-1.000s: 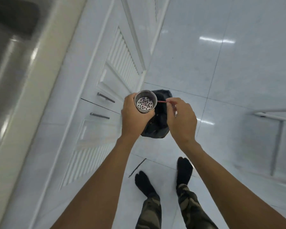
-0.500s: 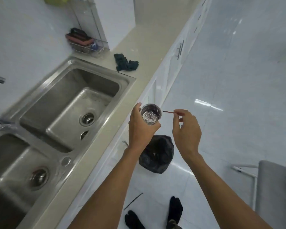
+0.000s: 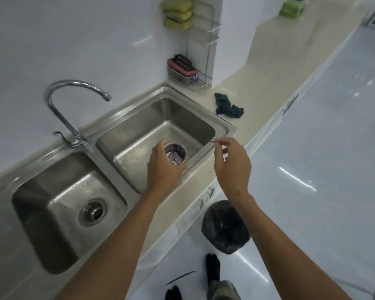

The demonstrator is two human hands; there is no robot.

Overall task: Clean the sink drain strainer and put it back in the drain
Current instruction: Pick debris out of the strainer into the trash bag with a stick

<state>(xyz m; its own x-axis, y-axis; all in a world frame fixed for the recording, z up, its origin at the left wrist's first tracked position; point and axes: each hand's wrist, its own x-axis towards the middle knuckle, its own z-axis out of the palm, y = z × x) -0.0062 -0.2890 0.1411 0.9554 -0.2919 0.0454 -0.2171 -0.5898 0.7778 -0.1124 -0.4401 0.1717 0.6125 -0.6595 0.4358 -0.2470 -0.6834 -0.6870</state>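
One view, head camera. I am watching the left hand [image 3: 164,167] wrapping the strainer basket [image 3: 175,153] and carrying it. Half a second ago it was hanging out past the counter edge, near the black bin bag [image 3: 225,226]; now it is sitting over the far basin [image 3: 143,124]. The right hand [image 3: 233,167] is still pinching the thin red pick [image 3: 211,142], clear of the basket. I am reading this as picking ending, with rinsing or reseating coming next. That basin's drain is hiding behind the hand.

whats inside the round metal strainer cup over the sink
Dark purplish bits lie on the bottom of the round metal strainer cup; blur hides what they are. The left hand covers its near wall.
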